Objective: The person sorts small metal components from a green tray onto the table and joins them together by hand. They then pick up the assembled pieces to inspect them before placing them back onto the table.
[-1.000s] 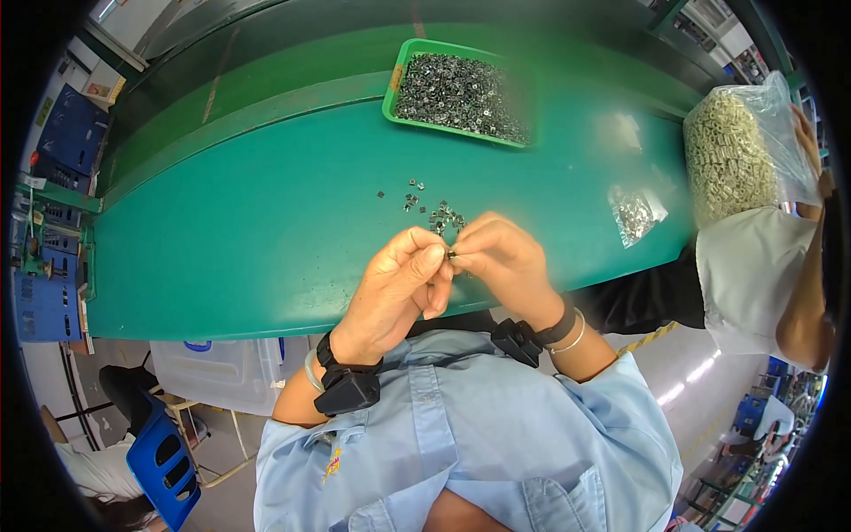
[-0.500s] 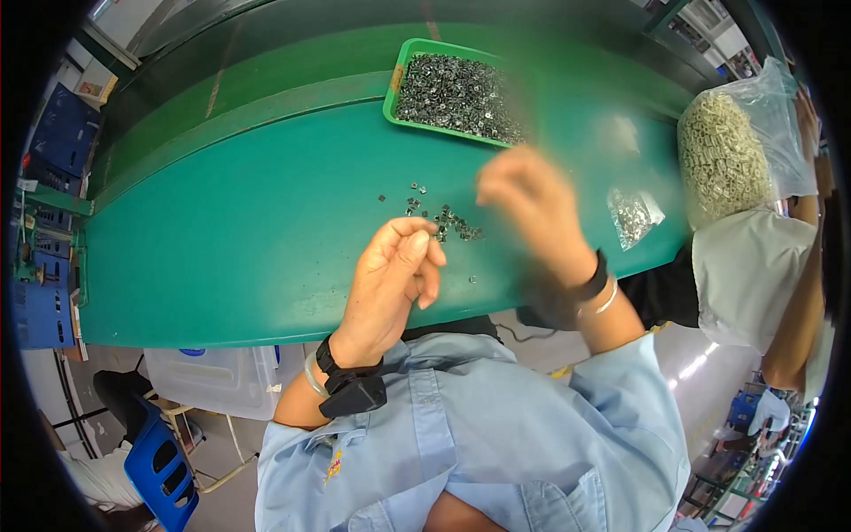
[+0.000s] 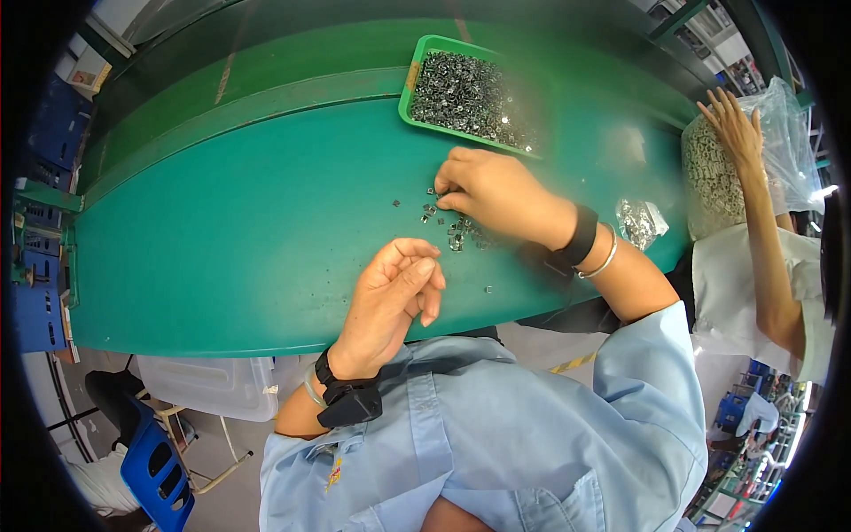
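Dozens of small, square-looking metal pieces [image 3: 456, 238], some dark and some shiny, lie loosely scattered near the middle of the frame on the green tabletop [image 3: 222, 248]. One lone piece [image 3: 488, 289] sits below the rest. My right hand [image 3: 501, 195] is over the upper part of the scatter, thumb and fingertips drawn narrow; I cannot tell whether they grip a piece. My left hand [image 3: 387, 297] is just below and left of the scatter, fingers curled, thumb near the forefinger; I can't tell if anything is pinched there.

At upper centre, a green tray [image 3: 443, 130] is filled with similar pieces, its right end blurred. Right of centre lies a small clear bag [image 3: 640, 223] of shiny pieces. At the upper right, a co-worker's hand [image 3: 737, 137] partly covers a large clear bag [image 3: 709, 177] of pale pieces.

My own right hand hides some of the scatter. Lower left, I see a translucent bin [image 3: 208, 387] and a blue chair [image 3: 158, 465].
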Motion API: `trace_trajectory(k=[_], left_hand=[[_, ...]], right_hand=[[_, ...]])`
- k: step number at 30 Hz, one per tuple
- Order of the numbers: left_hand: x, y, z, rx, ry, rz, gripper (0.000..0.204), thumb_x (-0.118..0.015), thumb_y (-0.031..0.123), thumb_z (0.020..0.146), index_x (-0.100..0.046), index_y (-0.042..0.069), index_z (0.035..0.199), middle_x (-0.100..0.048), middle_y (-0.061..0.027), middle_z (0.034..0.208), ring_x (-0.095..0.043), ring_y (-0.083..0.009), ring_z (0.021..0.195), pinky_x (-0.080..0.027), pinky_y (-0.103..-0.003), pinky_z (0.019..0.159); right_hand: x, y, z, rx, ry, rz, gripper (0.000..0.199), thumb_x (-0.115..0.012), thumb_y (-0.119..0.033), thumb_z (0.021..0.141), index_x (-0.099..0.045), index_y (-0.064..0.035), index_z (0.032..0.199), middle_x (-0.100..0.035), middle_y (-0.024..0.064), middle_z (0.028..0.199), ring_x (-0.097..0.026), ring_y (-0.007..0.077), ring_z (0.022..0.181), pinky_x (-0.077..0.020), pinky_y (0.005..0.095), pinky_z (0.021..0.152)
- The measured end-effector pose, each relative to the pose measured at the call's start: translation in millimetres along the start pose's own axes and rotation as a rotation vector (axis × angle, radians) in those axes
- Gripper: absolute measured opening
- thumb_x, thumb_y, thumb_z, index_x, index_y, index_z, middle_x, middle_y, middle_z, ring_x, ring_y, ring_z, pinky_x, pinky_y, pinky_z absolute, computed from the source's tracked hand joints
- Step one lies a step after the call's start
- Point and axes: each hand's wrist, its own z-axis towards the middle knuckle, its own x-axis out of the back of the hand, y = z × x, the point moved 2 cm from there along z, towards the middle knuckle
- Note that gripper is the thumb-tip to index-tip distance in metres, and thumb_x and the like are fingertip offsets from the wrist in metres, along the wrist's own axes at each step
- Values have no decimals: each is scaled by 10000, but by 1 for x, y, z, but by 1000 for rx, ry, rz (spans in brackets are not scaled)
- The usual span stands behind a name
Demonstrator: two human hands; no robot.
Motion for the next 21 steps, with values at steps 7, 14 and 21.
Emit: trace_trajectory(k=[7,14,21], left_hand=[[1,1,0,8,18,-30,162,-514,145,966,-518,32,1082,-583,-52,829,-535,-107,604,-424,-238,512],[-15,4,-1,-29,30,33,205,-506,207,979,-519,21,1066,-591,-63,833,-539,-110,607,-429,-238,513],[-21,-2,2,-40,1,91,202,-506,219,980,-525,20,1009,-601,-72,823,-540,-111,589,-424,-230,496]], right_hand=[[4,-15,-11,31,56,174,116,-672,-118,803,-631,-46,884,-581,78,837,-587,253,786,-483,351,703],[5,-43,-43,130,186,391,134,-706,-39,761,-631,-53,871,-599,63,840,-597,226,775,-491,315,659],[-3,-43,-62,187,363,397,164,-720,-6,743,-633,-44,876,-611,68,842,-607,218,763,-493,312,632]])
